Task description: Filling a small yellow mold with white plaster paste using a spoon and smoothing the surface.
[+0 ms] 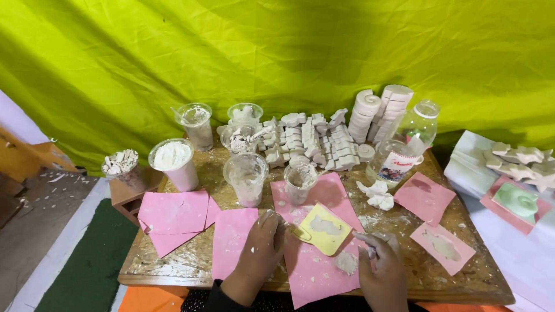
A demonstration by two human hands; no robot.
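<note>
**Ana:** Low in the frame, left of centre, the left hand rests knuckles-up on a pink sheet, its fingertips touching the near-left edge of the yellow mould. The fingers look curled onto that edge, pinning it rather than lifting it.

**Ben:** So which way does the mould lie from that hand?

**Ana:** Just to its right and slightly higher in the frame. It sits as a tilted square on a second pink sheet, one corner pointing toward the lower middle, with a pale filled hollow in its centre. I cannot make out a clear long axis.

**Ben:** And the right hand?

**Ana:** The right hand is at the lower right of centre, closed around a thin stick-like tool; I cannot tell what kind. It sits just off the mould's right corner, a little apart from it. The left hand is nearer, since it touches the mould.

**Ben:** Room around it?

**Ana:** Above the mould stand two clear plastic cups, close by. A small white powder heap lies between mould and right hand. The wooden table edge runs just below both hands. Further right lies a pink mould with bare tabletop around it.
</note>
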